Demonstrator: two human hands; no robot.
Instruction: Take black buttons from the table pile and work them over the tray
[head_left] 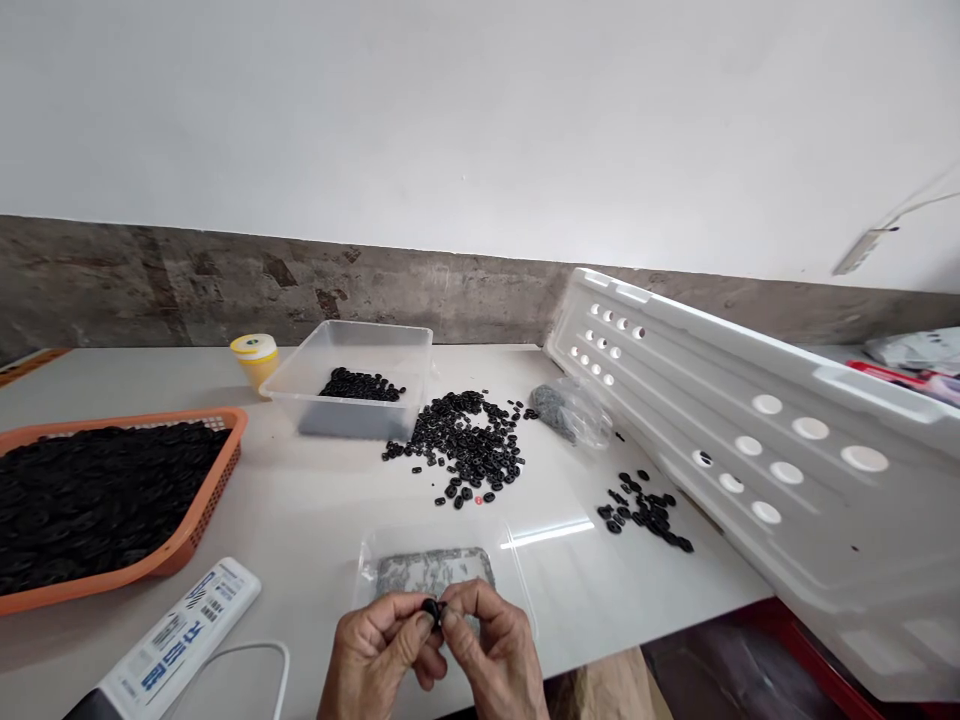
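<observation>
Two bare hands meet at the bottom edge of a white table [315,510]. The left hand [375,655] and right hand [495,655] pinch one small black ring [433,608] between thumbs and fingertips, fingers narrow and closed on it.

Taking that ring as the landmark: just behind it, touching the hands, lies a clear bag [435,570] of small grey parts. Farther behind sits a loose pile of black rings [469,445], with a single red bit [478,500] at its near edge. Behind and left of the pile stands a clear tub [352,395] with more rings inside, and a yellow jar [256,358] just left of the tub. Far left of the ring is an orange basket [199,520] heaped with black rings. Near left lies a white printed box [180,640] beside a white cable [247,660]. To the right, a smaller ring cluster [645,510], and behind it a second clear bag [570,410]. Far right, a long white moulded tray [750,440] with round holes leans tilted over the table edge.

A white wall with a grey stone band runs behind.
</observation>
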